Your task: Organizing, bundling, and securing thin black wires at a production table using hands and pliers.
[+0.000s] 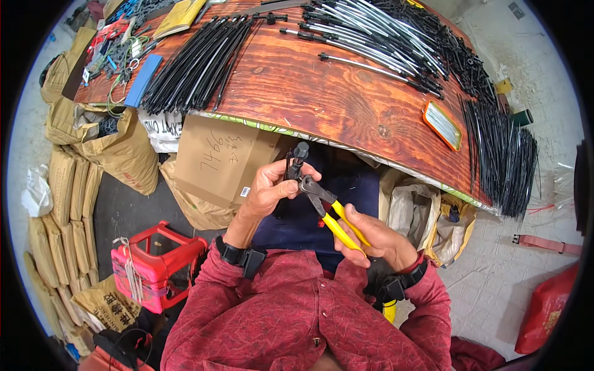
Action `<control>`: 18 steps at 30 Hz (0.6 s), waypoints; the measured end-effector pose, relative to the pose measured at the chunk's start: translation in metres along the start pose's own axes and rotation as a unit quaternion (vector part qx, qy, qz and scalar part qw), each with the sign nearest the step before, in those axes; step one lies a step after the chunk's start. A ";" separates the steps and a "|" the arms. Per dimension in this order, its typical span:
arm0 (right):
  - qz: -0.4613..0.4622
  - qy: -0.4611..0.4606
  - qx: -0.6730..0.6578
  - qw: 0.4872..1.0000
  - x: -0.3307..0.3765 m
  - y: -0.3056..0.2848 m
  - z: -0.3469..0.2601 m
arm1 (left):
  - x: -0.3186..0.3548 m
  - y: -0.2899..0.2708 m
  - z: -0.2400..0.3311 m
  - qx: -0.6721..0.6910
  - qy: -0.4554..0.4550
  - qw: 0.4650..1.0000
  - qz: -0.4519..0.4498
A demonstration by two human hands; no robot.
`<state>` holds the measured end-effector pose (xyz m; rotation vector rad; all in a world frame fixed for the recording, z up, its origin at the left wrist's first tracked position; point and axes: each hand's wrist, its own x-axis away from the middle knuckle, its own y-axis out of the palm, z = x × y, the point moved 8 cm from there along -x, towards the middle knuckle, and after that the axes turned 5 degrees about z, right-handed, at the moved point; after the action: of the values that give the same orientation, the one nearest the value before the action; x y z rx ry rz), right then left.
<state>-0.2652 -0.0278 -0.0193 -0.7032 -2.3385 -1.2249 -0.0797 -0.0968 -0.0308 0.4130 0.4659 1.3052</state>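
My left hand [267,190] pinches a short black cable end piece [297,159] with a round cap, held upright below the table edge. My right hand [371,238] grips yellow-handled pliers [331,213]; their dark jaws meet the black piece beside my left fingers. Both wrists wear black straps over red sleeves. On the wooden table [322,93] above lie a bundle of black cables [198,62] on the left and silver-sheathed cables [371,43] on the right.
More black cables [501,154] hang off the table's right end near an orange-rimmed tin [442,125]. A cardboard box [216,157] and brown sacks [117,142] stand under the table. A red stool [158,266] sits at lower left, a red bag [544,315] lower right.
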 end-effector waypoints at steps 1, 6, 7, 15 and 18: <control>0.045 -0.037 0.063 0.996 0.001 -0.003 -0.007 | 0.000 0.000 -0.001 -0.004 -0.007 1.000 -0.005; 0.334 -0.272 0.552 0.714 0.029 0.016 -0.072 | 0.001 -0.009 -0.004 0.015 -0.012 0.999 0.035; 0.360 -0.303 0.572 0.672 0.032 0.018 -0.072 | 0.000 -0.009 -0.006 0.017 -0.013 0.999 0.038; -0.098 -0.022 -0.035 0.994 0.003 0.013 0.003 | 0.006 0.001 -0.005 -0.001 -0.011 1.000 -0.007; -0.182 0.025 -0.113 0.976 0.000 0.017 0.015 | 0.012 0.002 -0.004 0.021 -0.008 1.000 -0.023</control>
<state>-0.2571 -0.0067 -0.0170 -0.3091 -2.3779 -1.6647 -0.0807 -0.0850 -0.0342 0.4441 0.4876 1.2498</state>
